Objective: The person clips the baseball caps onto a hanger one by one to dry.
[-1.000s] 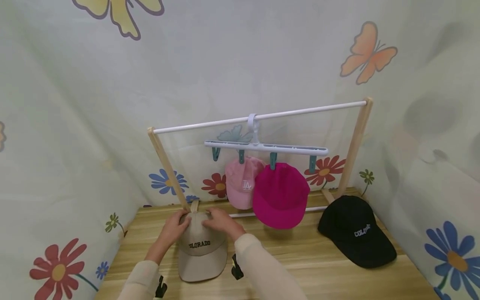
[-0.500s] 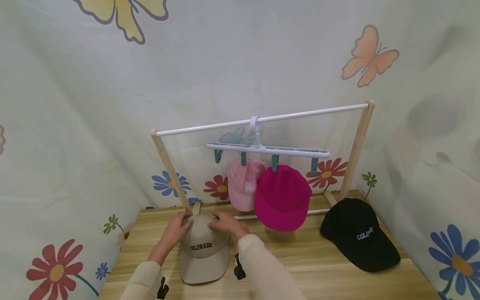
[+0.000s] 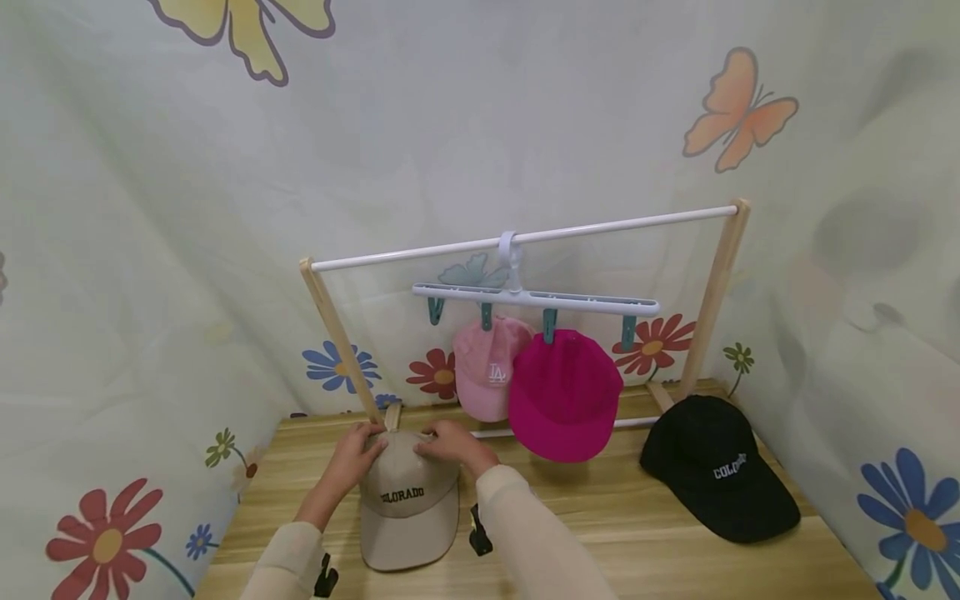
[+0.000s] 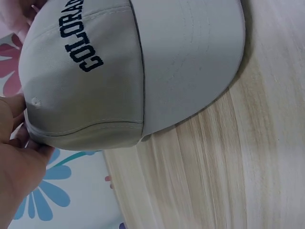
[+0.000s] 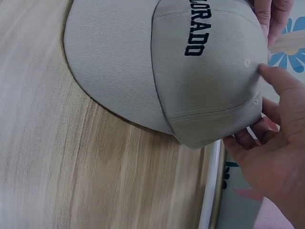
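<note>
Being held at the left of its crown by the left hand's grip (image 3: 351, 457), a beige cap (image 3: 408, 507) marked COLORADO is set on the counter (image 3: 607, 500), brim toward the person. At the right of the crown, the same cap is held between thumb and fingers by the right hand's grip (image 3: 456, 447); both grips are narrow. Farther right, a pink cap (image 3: 478, 367) and an overlapping magenta cap (image 3: 566, 396) are hung by green clips (image 3: 550, 327) from a white hanger (image 3: 600, 302), which is hooked on a rack's rail (image 3: 622, 226). Rightmost, a black cap (image 3: 708, 467) is laid on the counter.
</note>
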Demonstrator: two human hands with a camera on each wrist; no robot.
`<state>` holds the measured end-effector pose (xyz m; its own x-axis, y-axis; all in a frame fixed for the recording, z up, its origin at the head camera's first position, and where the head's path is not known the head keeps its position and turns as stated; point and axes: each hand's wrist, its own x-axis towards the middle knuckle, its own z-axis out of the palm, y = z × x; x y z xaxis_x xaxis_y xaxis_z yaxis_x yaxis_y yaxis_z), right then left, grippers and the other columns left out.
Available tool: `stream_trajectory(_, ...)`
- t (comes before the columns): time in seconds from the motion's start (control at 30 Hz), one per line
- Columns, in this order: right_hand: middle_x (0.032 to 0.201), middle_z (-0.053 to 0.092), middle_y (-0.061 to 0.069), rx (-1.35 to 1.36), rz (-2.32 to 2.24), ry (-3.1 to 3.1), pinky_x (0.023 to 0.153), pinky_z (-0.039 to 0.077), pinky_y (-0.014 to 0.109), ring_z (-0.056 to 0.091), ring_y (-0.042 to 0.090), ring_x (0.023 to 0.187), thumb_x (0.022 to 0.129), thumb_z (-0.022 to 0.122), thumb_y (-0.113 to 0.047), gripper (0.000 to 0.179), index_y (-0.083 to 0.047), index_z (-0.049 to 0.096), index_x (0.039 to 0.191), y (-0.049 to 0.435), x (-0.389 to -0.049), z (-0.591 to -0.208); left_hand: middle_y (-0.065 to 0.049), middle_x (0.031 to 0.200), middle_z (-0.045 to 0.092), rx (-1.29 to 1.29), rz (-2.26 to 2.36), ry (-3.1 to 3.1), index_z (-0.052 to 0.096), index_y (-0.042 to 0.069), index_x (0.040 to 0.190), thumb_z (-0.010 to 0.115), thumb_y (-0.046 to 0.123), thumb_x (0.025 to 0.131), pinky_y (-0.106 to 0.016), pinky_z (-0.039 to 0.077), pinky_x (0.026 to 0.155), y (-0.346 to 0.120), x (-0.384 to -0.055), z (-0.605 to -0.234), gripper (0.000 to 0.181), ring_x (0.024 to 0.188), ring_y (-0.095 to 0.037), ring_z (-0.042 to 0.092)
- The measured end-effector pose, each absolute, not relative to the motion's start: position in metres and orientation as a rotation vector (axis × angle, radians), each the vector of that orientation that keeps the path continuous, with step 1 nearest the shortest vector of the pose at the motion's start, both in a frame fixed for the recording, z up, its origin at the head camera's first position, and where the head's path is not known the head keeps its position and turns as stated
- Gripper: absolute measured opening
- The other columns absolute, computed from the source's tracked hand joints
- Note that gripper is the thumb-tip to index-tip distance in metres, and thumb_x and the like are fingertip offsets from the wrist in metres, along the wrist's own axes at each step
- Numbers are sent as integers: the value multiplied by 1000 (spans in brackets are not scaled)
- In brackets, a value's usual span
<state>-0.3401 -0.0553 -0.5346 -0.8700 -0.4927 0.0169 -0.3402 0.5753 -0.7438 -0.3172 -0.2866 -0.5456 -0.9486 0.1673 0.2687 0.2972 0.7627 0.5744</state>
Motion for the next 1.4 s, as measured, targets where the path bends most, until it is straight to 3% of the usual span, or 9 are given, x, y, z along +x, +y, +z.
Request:
stream_trajectory(0.13, 121, 70, 11, -700, -1198, 2608, 94, 53, 39, 65, 26, 110, 98, 63, -35, 40, -5, 70, 124, -54, -338, -533, -23, 112, 64, -384, -966, -2743, 69, -5, 116, 70, 8, 95, -60, 48, 96, -284, -315, -542, 24, 109, -45, 61)
stream_trajectory(0.5, 101, 71, 4, -705, -1250, 2583, 76, 53, 30, 63, 12, 86, 97, 66, -37, 34, -6, 71, 112, -52, -334, -532, -18, 105, 65, -376, -1020, -2707, 71, -3, 111, 73, 6, 93, -58, 49, 94, -277, -311, -537, 20, 104, -41, 63)
stream_trajectory(0.77, 99, 70, 4, -693, -1317, 2561, 73, 54, 32, 62, 13, 83, 95, 71, -33, 29, -6, 70, 107, -52, -333, -531, -18, 104, 65, -393, -1035, -2678, 71, -4, 109, 74, 4, 91, -58, 50, 93, -276, -310, -536, 20, 102, -40, 63)
stream_trajectory(1.2, 96, 70, 3, -778, -1387, 2635, 70, 50, 25, 58, 9, 81, 93, 74, -27, 21, -8, 70, 101, -56, -334, -542, -17, 107, 69, -393, -1012, -2697, 72, -2, 109, 75, 6, 90, -56, 49, 96, -278, -309, -536, 21, 106, -39, 64)
stream_trajectory(1.4, 95, 70, 5, -833, -1437, 2658, 71, 50, 26, 58, 10, 82, 93, 75, -25, 21, -7, 69, 99, -53, -332, -546, -15, 99, 69, -498, -980, -2608, 73, -4, 107, 77, 8, 88, -53, 53, 85, -278, -308, -539, 23, 95, -36, 66)
